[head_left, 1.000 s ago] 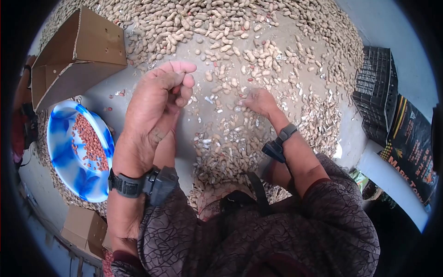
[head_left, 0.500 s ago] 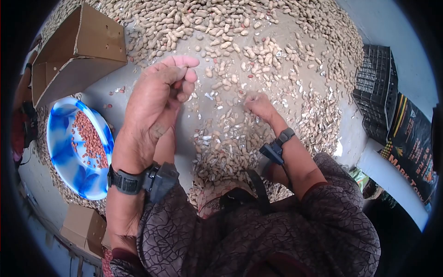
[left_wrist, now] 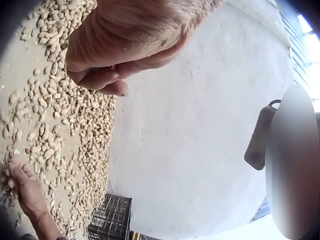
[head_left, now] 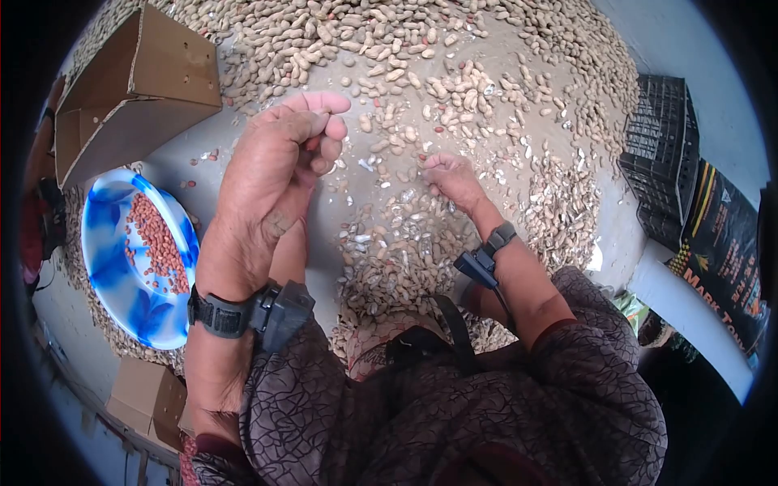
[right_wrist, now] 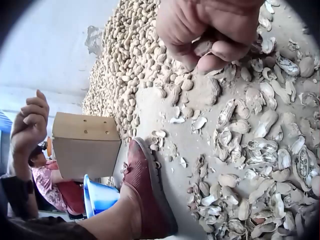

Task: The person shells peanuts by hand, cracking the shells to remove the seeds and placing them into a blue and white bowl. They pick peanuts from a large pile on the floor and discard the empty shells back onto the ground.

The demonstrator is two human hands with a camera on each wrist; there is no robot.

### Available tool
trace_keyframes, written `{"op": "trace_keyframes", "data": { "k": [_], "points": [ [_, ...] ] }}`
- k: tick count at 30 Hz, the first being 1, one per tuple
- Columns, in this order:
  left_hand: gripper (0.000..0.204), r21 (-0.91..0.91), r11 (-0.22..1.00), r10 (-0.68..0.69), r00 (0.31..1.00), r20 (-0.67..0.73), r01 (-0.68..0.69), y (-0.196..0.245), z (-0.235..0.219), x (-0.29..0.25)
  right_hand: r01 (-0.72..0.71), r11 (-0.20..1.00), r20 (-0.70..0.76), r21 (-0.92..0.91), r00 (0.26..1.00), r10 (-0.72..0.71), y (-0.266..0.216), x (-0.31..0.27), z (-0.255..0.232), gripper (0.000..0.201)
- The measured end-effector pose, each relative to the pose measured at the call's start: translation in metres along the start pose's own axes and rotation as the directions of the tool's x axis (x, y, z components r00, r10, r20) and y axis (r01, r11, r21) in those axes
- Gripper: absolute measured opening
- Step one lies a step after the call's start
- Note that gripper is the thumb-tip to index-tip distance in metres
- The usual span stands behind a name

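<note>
My left hand (head_left: 275,162) is raised over the floor, palm up. Its fingers curl around red peanut kernels (head_left: 313,144), mostly hidden in the palm. In the left wrist view, the back of the wrist and the folded fingers (left_wrist: 102,80) fill the top. Low over scattered shells, my right hand (head_left: 455,180) has its thumb and fingers bent together. From the right wrist view, a small brownish peanut (right_wrist: 202,47) shows between them. Broken peanut shells (head_left: 405,259) lie between the person's legs, with unshelled peanuts (head_left: 466,97) just beyond the right hand.
A blue-and-white basin (head_left: 101,267) with red kernels stands at left, below an open cardboard box (head_left: 174,73). A large peanut heap (head_left: 365,28) spans the back. At right are a black crate (head_left: 660,154) and a black printed bag (head_left: 721,259). Another person (right_wrist: 55,187) sits beyond the box.
My right hand draws back slightly with fingers tucked in, then reaches forward and left again. The left hand's fingertips have risen a little; it keeps its kernels.
</note>
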State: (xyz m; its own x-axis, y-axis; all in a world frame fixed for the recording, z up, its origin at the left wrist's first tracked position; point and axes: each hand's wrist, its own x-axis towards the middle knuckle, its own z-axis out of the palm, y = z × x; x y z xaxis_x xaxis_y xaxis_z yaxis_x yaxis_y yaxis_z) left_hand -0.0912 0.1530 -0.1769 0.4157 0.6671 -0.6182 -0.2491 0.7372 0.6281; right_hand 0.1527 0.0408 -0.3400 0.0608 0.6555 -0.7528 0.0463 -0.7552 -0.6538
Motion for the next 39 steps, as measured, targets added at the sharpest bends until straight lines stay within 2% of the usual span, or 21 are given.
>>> {"op": "trace_keyframes", "data": {
  "k": [1,2,3,4,6,10,12,13,15,19,20,23,25,27,29,31,32,33,36,38,39],
  "points": [
    [0.020,-0.001,1.000,-0.001,1.000,0.002,0.001,0.000,-0.001,0.000,-0.001,1.000,0.002,0.000,1.000,0.001,0.006,0.004,0.007,0.013],
    [0.020,-0.002,1.000,-0.001,1.000,0.001,0.001,0.000,-0.001,0.000,0.235,0.938,-0.087,-0.256,0.960,-0.264,0.016,0.008,0.015,0.013],
    [0.020,-0.001,1.000,-0.003,1.000,0.003,0.003,0.000,-0.001,0.000,0.408,0.759,-0.101,-0.507,0.847,-0.523,0.017,0.007,0.021,0.012],
    [0.020,-0.001,1.000,-0.005,1.000,0.006,0.005,0.000,-0.001,0.000,0.407,0.760,-0.101,-0.507,0.847,-0.521,0.017,0.005,0.021,0.012],
    [0.020,0.000,1.000,-0.006,1.000,0.001,0.006,-0.001,0.000,0.001,0.375,0.321,0.139,-0.870,0.810,-0.570,0.014,-0.001,0.021,0.016],
    [0.019,-0.012,1.000,0.008,1.000,0.004,-0.007,-0.002,-0.002,0.001,0.394,0.323,0.129,-0.860,0.781,-0.611,0.026,-0.004,0.020,0.013],
    [0.019,-0.004,1.000,0.008,1.000,-0.001,-0.008,-0.002,-0.002,0.001,0.298,0.604,0.009,-0.739,0.901,-0.434,0.028,-0.008,0.020,0.010],
    [0.019,0.006,1.000,0.009,1.000,-0.005,-0.009,-0.002,-0.002,0.001,0.298,0.603,0.008,-0.740,0.900,-0.436,0.031,-0.007,0.018,0.010],
    [0.018,0.013,1.000,0.020,1.000,0.007,-0.020,-0.003,-0.002,0.002,0.274,0.909,-0.070,-0.313,0.948,-0.310,0.037,-0.007,0.014,0.016],
    [0.017,0.052,0.997,0.055,0.998,0.018,-0.056,-0.004,0.004,0.002,0.205,0.929,-0.019,-0.307,0.975,-0.221,-0.016,-0.036,0.016,0.016],
    [0.017,0.057,0.996,0.068,0.997,0.026,-0.069,-0.004,0.005,0.001,0.191,0.953,-0.005,-0.234,0.980,-0.197,-0.023,-0.041,0.018,0.014],
    [0.015,0.202,0.974,0.088,0.994,0.064,-0.100,-0.004,0.009,-0.005,0.221,0.967,0.032,-0.129,0.975,-0.219,-0.049,-0.062,0.021,0.013],
    [0.015,0.392,0.910,0.093,0.989,0.117,-0.132,0.004,0.017,-0.010,0.275,0.955,0.045,-0.107,0.961,-0.272,-0.073,-0.082,0.020,0.013],
    [0.014,0.451,0.877,0.118,0.983,0.138,-0.168,0.013,0.035,-0.021,0.385,0.913,0.052,-0.136,0.923,-0.381,-0.103,-0.105,0.023,0.014],
    [0.016,0.569,0.790,0.085,0.959,0.270,-0.230,0.022,0.051,-0.029,0.438,0.890,0.015,-0.129,0.898,-0.440,-0.130,-0.131,0.023,0.013],
    [0.018,0.639,0.712,0.097,0.942,0.320,-0.291,0.031,0.069,-0.041,0.477,0.835,-0.018,-0.275,0.866,-0.501,-0.151,-0.157,0.021,0.013],
    [0.018,0.704,0.628,0.087,0.928,0.362,-0.333,0.032,0.074,-0.045,0.561,0.778,-0.053,-0.284,0.801,-0.597,-0.153,-0.164,0.019,0.014],
    [0.019,0.758,0.537,0.070,0.915,0.398,-0.371,0.034,0.081,-0.051,0.576,0.766,-0.063,-0.287,0.786,-0.615,-0.162,-0.174,0.017,0.014],
    [0.015,0.758,0.503,0.092,0.898,0.431,-0.416,0.040,0.105,-0.069,0.583,0.784,-0.112,-0.213,0.783,-0.612,-0.184,-0.211,0.015,0.016],
    [0.014,0.764,0.461,0.109,0.883,0.457,-0.452,0.047,0.122,-0.084,0.635,0.670,-0.119,-0.384,0.686,-0.718,-0.195,-0.230,0.011,0.018],
    [0.014,0.767,0.454,0.101,0.882,0.460,-0.453,0.050,0.128,-0.091,0.635,0.674,-0.128,-0.378,0.685,-0.717,-0.199,-0.238,0.009,0.018]
  ]
}}
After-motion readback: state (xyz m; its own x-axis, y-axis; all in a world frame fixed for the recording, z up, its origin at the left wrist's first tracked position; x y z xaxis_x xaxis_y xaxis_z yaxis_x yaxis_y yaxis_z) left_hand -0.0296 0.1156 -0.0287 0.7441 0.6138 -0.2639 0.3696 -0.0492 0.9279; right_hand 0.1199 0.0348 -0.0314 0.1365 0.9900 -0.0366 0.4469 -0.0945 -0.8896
